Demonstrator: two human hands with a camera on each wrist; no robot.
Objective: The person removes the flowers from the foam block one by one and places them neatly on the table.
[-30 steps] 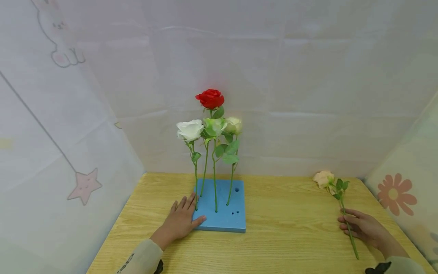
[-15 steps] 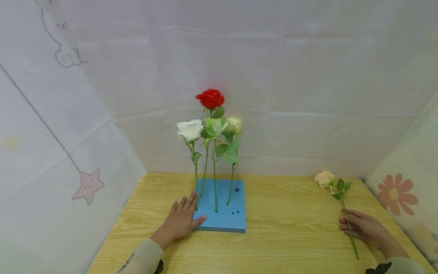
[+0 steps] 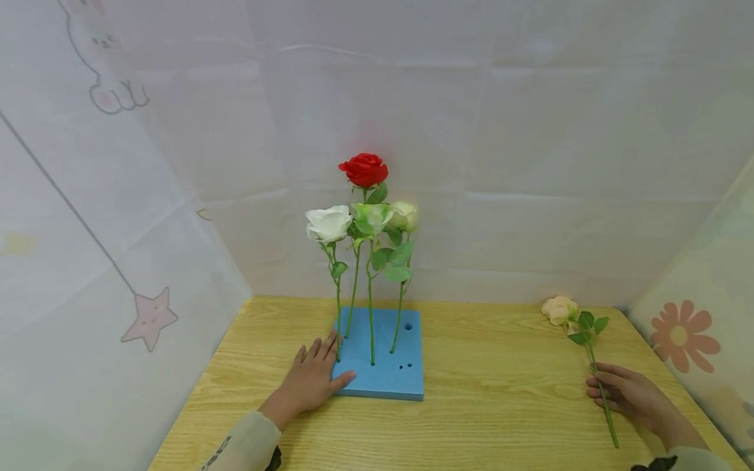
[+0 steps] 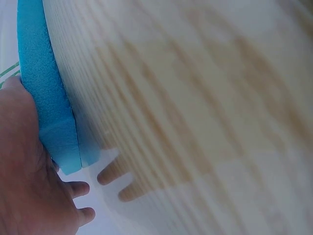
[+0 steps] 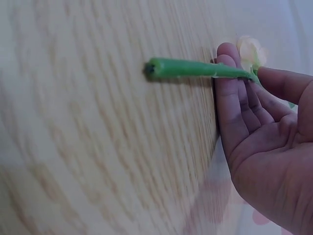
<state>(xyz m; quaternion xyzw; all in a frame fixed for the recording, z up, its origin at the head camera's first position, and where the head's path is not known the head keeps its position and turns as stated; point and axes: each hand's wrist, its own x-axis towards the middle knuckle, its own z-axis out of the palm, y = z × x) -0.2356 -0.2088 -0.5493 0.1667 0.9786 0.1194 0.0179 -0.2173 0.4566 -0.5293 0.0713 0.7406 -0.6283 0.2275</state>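
Peach rose (image 3: pixel 586 320) slanted, seemingly pinched; blue block (image 3: pixel 385 378) flat.

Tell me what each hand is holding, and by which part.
The right hand holds the peach rose by its stem, between leaves and bottom end. The left hand grips nothing; it rests on the blue block's left edge.

Honestly, there's no text, label, brand or number you can read here. Closest you get is the row of small dark marks (image 3: pixel 216 453) on your left pale cream fabric sleeve (image 3: pixel 246 439), in the head view. They're too tiny and slanted for you to tell whether that's lettering or just a pattern.
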